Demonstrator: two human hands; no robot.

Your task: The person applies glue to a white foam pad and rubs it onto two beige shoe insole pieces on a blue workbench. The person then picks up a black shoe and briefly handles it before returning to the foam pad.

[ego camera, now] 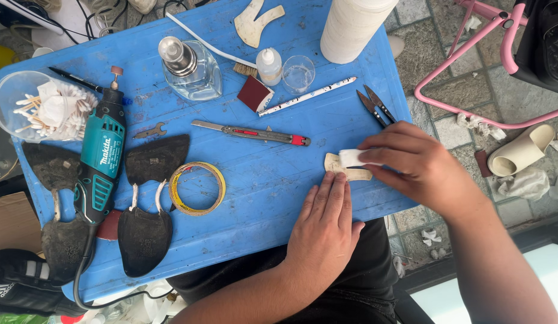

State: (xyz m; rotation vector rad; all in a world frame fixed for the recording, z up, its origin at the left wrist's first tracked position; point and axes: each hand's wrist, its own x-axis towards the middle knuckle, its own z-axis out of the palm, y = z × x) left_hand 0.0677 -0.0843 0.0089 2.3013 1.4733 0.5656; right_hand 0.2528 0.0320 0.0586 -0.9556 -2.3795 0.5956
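on the blue table [279, 198], near its right edge, my left hand [324, 231] lies flat with fingers stretched, the tips pressing down the near edge of a small cream-coloured flat piece [336, 166]. my right hand [420, 165] comes in from the right, its fingers closed around a small white pad [352, 157] held against the top of that piece. just above my right hand lie black snips [375, 107]. further left sit a utility knife [252, 132], a roll of yellow tape [196, 188], 2 dark sole pieces [148, 198] and a teal rotary tool [101, 157].
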